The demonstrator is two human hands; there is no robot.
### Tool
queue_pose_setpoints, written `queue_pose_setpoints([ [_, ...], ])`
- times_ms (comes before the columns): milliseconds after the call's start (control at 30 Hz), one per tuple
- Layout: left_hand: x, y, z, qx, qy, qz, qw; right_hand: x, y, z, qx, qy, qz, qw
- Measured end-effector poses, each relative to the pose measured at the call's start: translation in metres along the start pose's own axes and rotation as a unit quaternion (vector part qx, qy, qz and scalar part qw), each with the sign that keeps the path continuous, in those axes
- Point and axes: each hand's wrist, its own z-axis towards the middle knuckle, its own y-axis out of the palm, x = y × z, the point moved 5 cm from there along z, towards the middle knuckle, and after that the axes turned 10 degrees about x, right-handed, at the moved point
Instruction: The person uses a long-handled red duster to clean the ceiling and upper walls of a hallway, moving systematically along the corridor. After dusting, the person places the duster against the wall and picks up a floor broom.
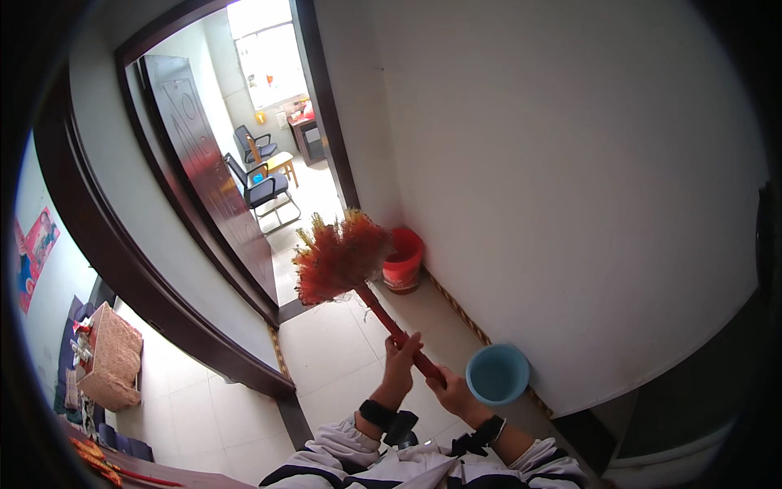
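A broom with a red handle [379, 308] and worn red bristles [342, 260] with yellowish tips is held up, its head pointing away from me. My left hand [401, 363] is closed around the middle of the handle. Lower down, near the handle's end, my right hand [449, 388] grips it. Grey fluff and hair-like strands cling to the bristles. A red bucket [408, 263] stands on the floor just behind the broom head, partly hidden by it. Black straps are on both wrists.
A light blue bucket [498, 374] stands by the white wall [550, 214], right of my right hand. Ahead, an open dark red door [208, 165] shows a room with chairs [266, 186] and a desk [308, 140]. Through the left doorway stands a cloth-covered table [113, 357].
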Motion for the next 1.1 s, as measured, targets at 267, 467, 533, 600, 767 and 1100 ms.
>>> queue_pose_setpoints([
  [267, -0.010, 0.017, -0.004, -0.200, -0.096, -0.072, 0.972, 0.030, 0.002, -0.011, -0.174, 0.311, 0.239, 0.903],
  [467, -0.016, 0.009, 0.003, -0.057, -0.070, -0.047, 0.995, 0.012, 0.002, -0.003, -0.081, 0.153, 0.033, 0.984],
  [533, -0.019, 0.013, 0.000, -0.095, -0.152, -0.128, 0.975, 0.016, 0.002, -0.009, -0.169, 0.293, 0.205, 0.918],
  [600, -0.017, 0.022, -0.005, -0.189, -0.181, -0.152, 0.953, 0.019, 0.000, -0.016, -0.198, 0.414, 0.332, 0.824],
  [767, -0.016, 0.010, 0.003, -0.060, -0.102, -0.036, 0.992, 0.008, -0.006, 0.002, -0.045, 0.096, 0.018, 0.994],
  [1100, -0.023, 0.015, 0.003, -0.181, -0.186, -0.126, 0.958, 0.018, -0.006, -0.008, -0.153, 0.338, 0.197, 0.907],
])
